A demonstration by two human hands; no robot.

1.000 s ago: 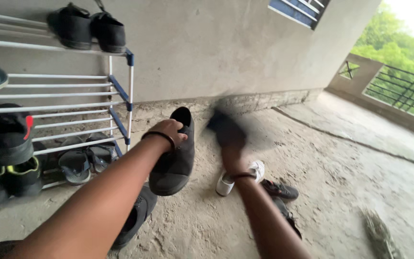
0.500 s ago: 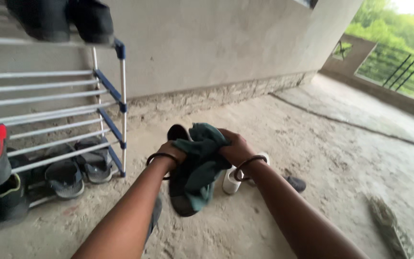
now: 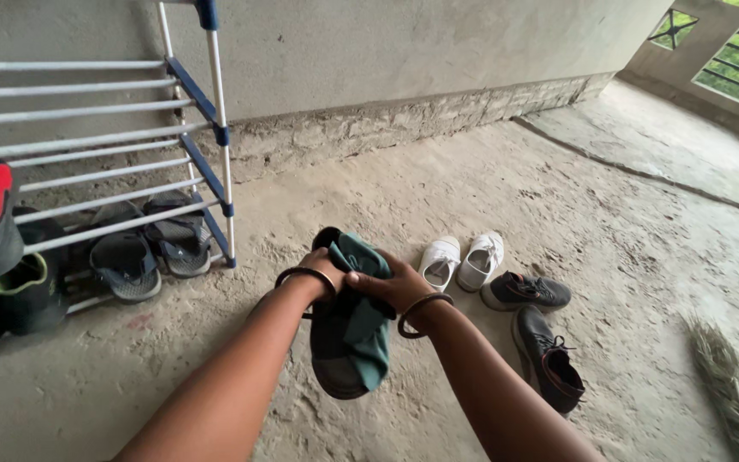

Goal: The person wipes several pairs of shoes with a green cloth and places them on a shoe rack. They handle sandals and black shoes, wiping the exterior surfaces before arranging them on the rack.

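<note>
Left hand [image 3: 322,267] clamped on the heel of a dark shoe [image 3: 335,359] held toe-down above the concrete floor [image 3: 609,257], right hand [image 3: 395,287] gripping a green cloth [image 3: 365,321] pressed against that shoe, white sneakers [image 3: 462,261] just beyond, shoe rack [image 3: 207,145] to the left

Shoe and cloth held mid-scene, above the floor.
Metal-tube shoe rack [image 3: 130,154] stands far left; white sneaker pair [image 3: 462,259] lies right of the hands, dark sneakers [image 3: 536,329] nearer right, straw broom [image 3: 733,389] rightmost.
</note>
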